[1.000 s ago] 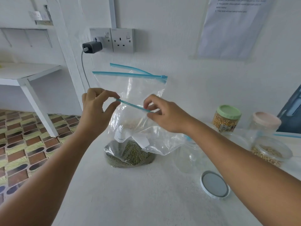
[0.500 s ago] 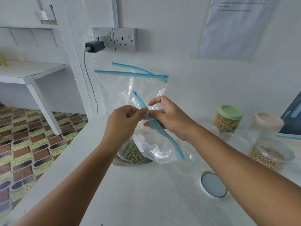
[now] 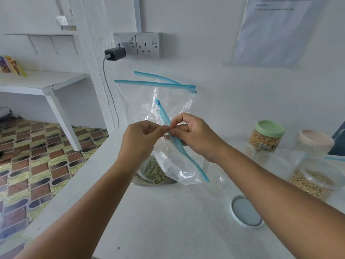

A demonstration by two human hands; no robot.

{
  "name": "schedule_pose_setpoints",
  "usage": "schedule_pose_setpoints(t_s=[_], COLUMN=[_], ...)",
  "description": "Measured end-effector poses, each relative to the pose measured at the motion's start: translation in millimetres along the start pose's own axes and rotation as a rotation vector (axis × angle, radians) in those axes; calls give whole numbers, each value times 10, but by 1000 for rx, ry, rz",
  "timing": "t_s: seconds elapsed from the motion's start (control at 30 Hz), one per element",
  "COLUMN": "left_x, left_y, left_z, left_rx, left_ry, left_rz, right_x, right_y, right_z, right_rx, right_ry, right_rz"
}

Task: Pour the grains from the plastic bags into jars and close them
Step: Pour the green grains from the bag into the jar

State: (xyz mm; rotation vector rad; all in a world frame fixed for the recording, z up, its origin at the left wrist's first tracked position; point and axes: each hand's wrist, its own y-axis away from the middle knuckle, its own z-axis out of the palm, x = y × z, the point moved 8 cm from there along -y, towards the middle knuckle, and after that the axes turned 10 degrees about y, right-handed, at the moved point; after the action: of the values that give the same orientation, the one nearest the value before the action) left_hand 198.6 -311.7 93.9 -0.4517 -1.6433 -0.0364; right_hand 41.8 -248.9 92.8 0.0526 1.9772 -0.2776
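Observation:
My left hand (image 3: 141, 139) and my right hand (image 3: 194, 135) meet above the counter and pinch the blue zip strip of a clear plastic bag (image 3: 179, 165), which hangs slanted down to the right. Behind it a second clear bag (image 3: 149, 98) with its blue zip top open stands against the wall, green grains (image 3: 153, 172) in its bottom. An empty clear jar (image 3: 214, 176) stands just right of the bags, partly hidden by my right arm. Its white lid (image 3: 245, 212) lies flat on the counter.
At the right stand a green-lidded jar of yellow grains (image 3: 267, 137), a pink-lidded jar (image 3: 315, 144) and an open container of beige grains (image 3: 315, 180). A charger (image 3: 114, 54) is plugged into the wall socket. The counter's left edge (image 3: 74, 186) drops to a tiled floor.
My hands have come together at the middle of the zip strip. The held bag has swung from level to a slant, its right end hanging down.

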Motion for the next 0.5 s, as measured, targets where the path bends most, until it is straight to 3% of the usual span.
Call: schedule_pose_setpoints(t_s=[0.3,0.4,0.5], left_x=[-21,-58,-66], left_y=[65,126,127], left_z=[-10,55,133], left_rx=[132,124,108], left_ry=[-65,-8,156], left_rz=[-34,-65,-115], right_x=[2,4,-20], right_y=[60,133,177], right_z=[-6,47,82], right_rx=[-36,-129,-109], right_ry=[124,222,143], right_rz=[46,87,115])
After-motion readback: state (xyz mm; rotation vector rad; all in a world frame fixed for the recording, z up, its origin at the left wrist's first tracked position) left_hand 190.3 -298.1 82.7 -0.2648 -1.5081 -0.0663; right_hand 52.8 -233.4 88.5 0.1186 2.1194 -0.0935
